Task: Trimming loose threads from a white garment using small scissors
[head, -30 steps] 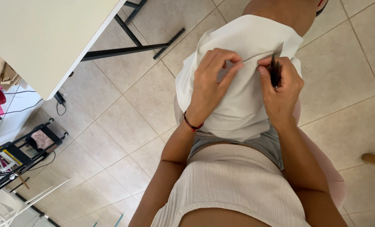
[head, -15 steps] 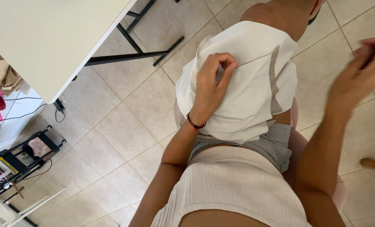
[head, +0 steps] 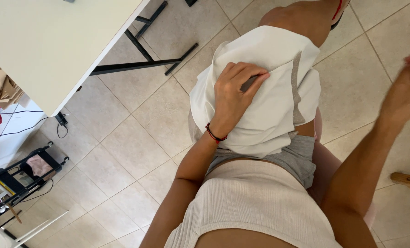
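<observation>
White cloth (head: 278, 92): draped over the lap and raised knee of the seated person, above the tiled floor (head: 122, 138); a grey band is seen running down its right part, and its lower edge is laid over grey shorts (head: 292, 158).
Left hand (head: 235, 94): laid flat on the upper middle of the cloth, palm down; the fingers (head: 251, 73) are curled over a fold and a small pinch of fabric is gathered beneath them, so the cloth is held down and lightly gripped.
Left wrist: a red and dark cord bracelet (head: 214, 134) is worn just below the hand.
Right hand (head: 409, 89): lifted well apart from the cloth, at the right edge of the view and blurred; the fingers are drawn together near the thumb, but whether anything is pinched between them cannot be told.
Table (head: 53, 41): a pale top on a black frame, set at the upper left, well apart from the cloth.
Rack (head: 25, 177): a black wheeled frame is placed on the floor at the lower left.
Wooden piece (head: 409, 180): seen at the right edge, below the right forearm.
</observation>
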